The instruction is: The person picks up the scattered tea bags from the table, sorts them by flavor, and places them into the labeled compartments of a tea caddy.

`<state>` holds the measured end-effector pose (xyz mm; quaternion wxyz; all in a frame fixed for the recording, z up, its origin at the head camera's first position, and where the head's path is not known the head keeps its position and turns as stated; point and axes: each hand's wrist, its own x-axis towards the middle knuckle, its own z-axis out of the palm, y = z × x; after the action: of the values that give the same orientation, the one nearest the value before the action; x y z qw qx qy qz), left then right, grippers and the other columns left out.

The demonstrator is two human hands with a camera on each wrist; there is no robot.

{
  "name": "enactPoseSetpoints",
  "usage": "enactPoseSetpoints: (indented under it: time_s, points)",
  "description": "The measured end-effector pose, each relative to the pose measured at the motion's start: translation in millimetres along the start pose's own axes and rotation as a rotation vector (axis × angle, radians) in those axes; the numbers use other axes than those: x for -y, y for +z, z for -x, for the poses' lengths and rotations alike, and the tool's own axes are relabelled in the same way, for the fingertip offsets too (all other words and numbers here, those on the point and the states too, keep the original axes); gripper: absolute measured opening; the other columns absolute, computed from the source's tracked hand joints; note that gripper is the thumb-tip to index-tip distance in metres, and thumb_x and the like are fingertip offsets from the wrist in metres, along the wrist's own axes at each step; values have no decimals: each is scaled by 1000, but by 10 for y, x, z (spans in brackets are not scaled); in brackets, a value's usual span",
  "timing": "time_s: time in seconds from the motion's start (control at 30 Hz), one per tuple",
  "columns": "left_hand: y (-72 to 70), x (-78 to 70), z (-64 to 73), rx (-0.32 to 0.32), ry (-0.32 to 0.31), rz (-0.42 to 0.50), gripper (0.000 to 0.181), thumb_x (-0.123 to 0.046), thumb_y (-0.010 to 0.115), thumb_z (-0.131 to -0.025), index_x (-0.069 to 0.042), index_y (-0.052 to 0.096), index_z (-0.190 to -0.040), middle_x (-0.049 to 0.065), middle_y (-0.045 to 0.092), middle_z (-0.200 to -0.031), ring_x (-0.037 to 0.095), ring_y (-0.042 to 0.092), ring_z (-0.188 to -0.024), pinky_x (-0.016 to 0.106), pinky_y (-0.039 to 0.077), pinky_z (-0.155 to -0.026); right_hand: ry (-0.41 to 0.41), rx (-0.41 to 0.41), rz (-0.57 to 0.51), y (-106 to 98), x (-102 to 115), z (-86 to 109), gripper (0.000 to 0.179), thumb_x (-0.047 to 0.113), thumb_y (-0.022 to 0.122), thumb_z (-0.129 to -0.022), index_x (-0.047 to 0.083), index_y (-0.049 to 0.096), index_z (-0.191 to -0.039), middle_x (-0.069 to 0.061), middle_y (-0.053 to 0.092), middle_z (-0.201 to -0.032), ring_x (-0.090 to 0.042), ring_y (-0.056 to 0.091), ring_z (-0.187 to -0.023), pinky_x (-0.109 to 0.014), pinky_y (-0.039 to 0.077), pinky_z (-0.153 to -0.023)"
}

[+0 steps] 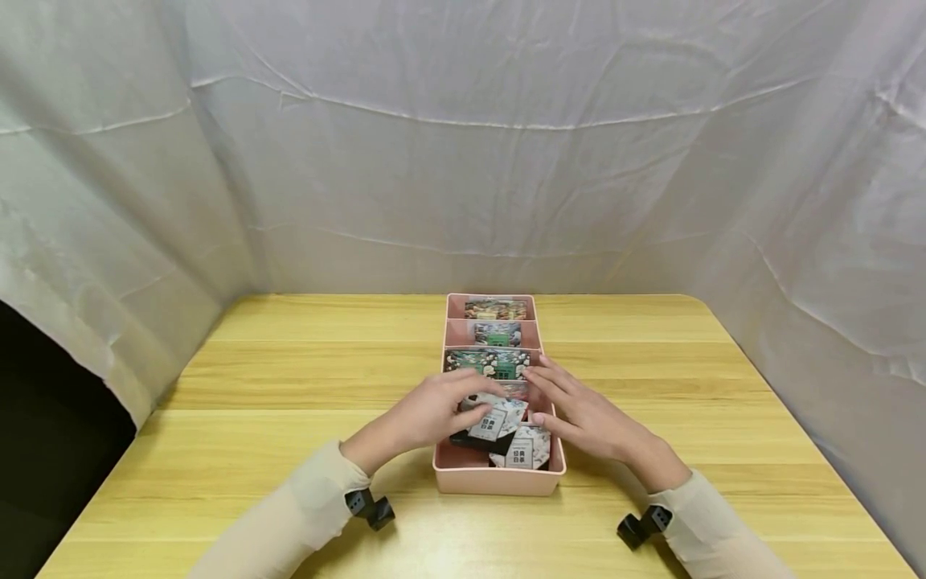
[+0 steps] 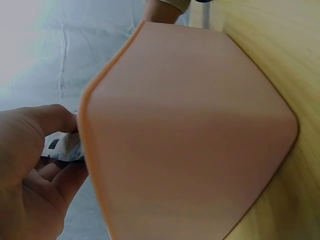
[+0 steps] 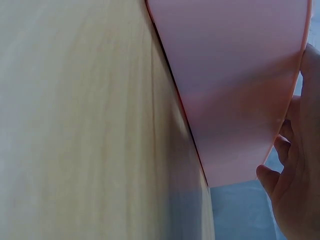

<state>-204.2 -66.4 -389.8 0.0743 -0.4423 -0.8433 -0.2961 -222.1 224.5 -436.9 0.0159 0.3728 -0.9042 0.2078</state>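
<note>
My left hand (image 1: pixel 427 410) pinches a white and black tea packet (image 1: pixel 492 421) between thumb and fingers, over the near end of a pink divided box (image 1: pixel 499 481). In the left wrist view the packet (image 2: pixel 62 146) shows between thumb and fingers beside the box's rim. A second white tea packet (image 1: pixel 528 447) leans in the near compartment, partly overlapped by the held one. My right hand (image 1: pixel 596 418) lies over the box's right rim with its fingers loosely extended, the thumb close to the second packet. In the right wrist view its fingertips reach over the rim.
Farther compartments hold green packets (image 1: pixel 492 363), a blue-green packet (image 1: pixel 497 334) and orange-brown packets (image 1: pixel 495 309). A reddish packet (image 1: pixel 515 390) shows partly behind the left fingers. The box stands on a wooden table (image 1: pixel 304 386), with pale cloth (image 1: pixel 463 177) hanging behind and at both sides.
</note>
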Motion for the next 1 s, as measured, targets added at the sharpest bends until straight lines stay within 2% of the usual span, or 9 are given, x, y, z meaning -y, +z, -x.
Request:
enactPoseSetpoints:
  time_s: [0.2,0.3,0.47,0.67,0.9,1.0]
  points:
    - [55,26,30,-19,66,-130,25,-17,65,-95,-15,65,-119,-3,65,-110,5,60,-76,12,51,-68,1,0,0,5,-2,-2,65,43,49,-101,19,24,-157,-8,16,-163,-30,18,-147,-63,35,-105]
    - [73,30,41,-38,95,-196,24,-18,67,-94,-15,66,-118,-4,66,-108,7,63,-81,15,53,-72,3,0,2,8,-2,-3,65,43,48,-101,19,24,-157,-7,16,-163,-29,17,-147,-63,35,-105]
    - [87,31,72,-41,92,-258,24,-21,67,-93,-13,66,-116,-4,67,-109,11,64,-91,25,55,-83,4,-1,4,4,3,-2,65,43,48,-101,19,24,-157,-7,16,-162,-29,17,-147,-62,34,-106]
    - [93,33,107,-27,80,-290,23,-23,67,-93,-14,66,-114,-2,67,-110,13,64,-94,28,55,-85,4,-2,-1,-1,12,-1,65,43,48,-101,19,24,-157,-7,16,-163,-29,16,-147,-62,33,-106]
    - [79,40,143,-7,56,-276,27,-26,68,-93,-13,67,-116,-1,66,-111,14,65,-97,30,55,-88,5,6,11,1,2,4,66,44,48,-101,19,24,-157,-8,15,-163,-30,15,-147,-63,34,-106]
    - [73,43,148,-12,62,-270,24,-25,69,-92,-13,69,-113,-3,66,-105,12,64,-91,27,56,-83,3,7,14,5,-7,3,66,44,47,-101,19,23,-157,-8,14,-163,-31,16,-147,-63,34,-105]
